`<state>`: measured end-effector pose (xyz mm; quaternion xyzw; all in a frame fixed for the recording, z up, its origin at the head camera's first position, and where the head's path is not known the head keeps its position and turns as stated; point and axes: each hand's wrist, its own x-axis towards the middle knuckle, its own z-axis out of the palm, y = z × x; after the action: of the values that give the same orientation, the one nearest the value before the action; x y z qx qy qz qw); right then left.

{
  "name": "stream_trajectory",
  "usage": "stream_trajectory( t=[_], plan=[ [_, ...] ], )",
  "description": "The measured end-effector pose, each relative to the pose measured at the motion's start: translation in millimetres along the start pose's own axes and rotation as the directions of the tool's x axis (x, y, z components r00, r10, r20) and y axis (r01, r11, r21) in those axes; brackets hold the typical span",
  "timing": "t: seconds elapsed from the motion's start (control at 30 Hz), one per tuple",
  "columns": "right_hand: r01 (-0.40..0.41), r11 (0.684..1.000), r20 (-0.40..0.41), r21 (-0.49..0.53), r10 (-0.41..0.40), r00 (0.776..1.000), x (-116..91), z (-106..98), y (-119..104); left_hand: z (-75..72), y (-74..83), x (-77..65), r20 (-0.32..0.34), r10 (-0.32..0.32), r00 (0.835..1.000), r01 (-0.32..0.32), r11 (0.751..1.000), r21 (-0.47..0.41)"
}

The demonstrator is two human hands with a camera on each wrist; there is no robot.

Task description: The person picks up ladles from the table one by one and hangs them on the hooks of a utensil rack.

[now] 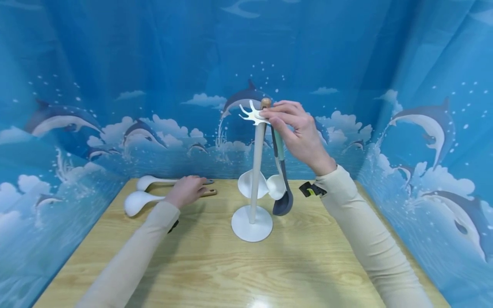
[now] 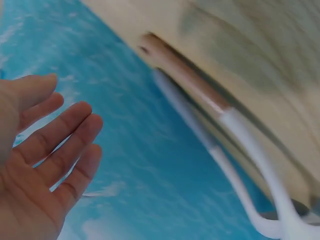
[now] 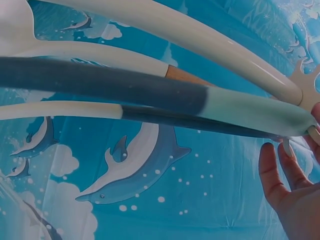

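Standing nearest on the wood-grain surface [image 1: 215,265], the white base [image 1: 252,233] carries a slim pole [image 1: 257,171]. Judged stiff and fairly light; best steadied by the pole, since the hanging load sits to one side and could tip it.

Behind base, to its left: wood-handled ladle [image 1: 136,203] lying flat, grey-handled utensil [image 1: 145,182] just beyond it. Both look light and stiff; white heads smooth, probably slippery. Suggested hold: the handle, near its end. Left hand [image 1: 186,191] hovers above these handles; wrist view shows fingers extended, a little spread, nothing held, clear of both.

At the pole's right side hang a dark ladle [image 1: 283,205] with mint handle, a wide white ladle [image 1: 245,185] and a smaller white utensil [image 1: 276,187]. Dark head may give slightly; handles look rigid. Hold high, just under the hook ring [image 1: 253,115], whose thin prongs call for gentle pressure.

Right hand [image 1: 294,128] raised at the ring, fingertips touching it, thumb lower; cannot tell whether it clamps the ring or a handle end. Wooden knob [image 1: 265,102] tops the pole. Farthest: dolphin-print curtain [image 1: 192,51].
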<state>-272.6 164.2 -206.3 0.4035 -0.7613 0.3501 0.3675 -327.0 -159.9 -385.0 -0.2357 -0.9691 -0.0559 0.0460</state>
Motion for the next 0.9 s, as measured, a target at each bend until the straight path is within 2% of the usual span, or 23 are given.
stream_trajectory(
  t=[0.17,0.27,0.33,0.47,0.57,0.7,0.77,0.9],
  plan=[
    [0.009,1.000,-0.003,-0.015,-0.009,1.000,1,1,0,9.3,-25.4,-4.6,0.142,-0.068,0.987,0.072,0.997,-0.028],
    [0.019,1.000,-0.005,-0.020,-0.019,1.000,1,2,1,13.7,-40.4,-9.2,0.193,-0.091,0.977,0.102,0.994,-0.048],
    [0.027,0.999,-0.007,-0.019,-0.027,1.000,1,2,1,17.5,-48.8,-11.8,0.196,-0.106,0.975,0.116,0.992,-0.043],
    [0.033,0.999,0.004,0.001,-0.033,0.999,2,1,1,28.6,-63.3,-19.6,0.129,-0.150,0.980,0.152,0.988,-0.001],
    [0.032,0.999,0.008,0.009,-0.032,0.999,2,1,0,33.6,-68.9,-26.5,0.109,-0.218,0.970,0.215,0.976,0.033],
    [0.033,0.999,0.009,-0.001,-0.033,0.999,2,1,0,33.9,-69.7,-32.4,0.146,-0.282,0.948,0.275,0.959,0.068],
    [0.039,0.999,0.011,-0.006,-0.039,0.999,2,0,0,35.2,-70.3,-34.1,0.157,-0.287,0.945,0.281,0.958,0.064],
    [0.045,0.999,0.006,-0.014,-0.045,0.999,3,-1,0,37.7,-70.4,-35.6,0.155,-0.275,0.949,0.271,0.961,0.044]
  ],
)
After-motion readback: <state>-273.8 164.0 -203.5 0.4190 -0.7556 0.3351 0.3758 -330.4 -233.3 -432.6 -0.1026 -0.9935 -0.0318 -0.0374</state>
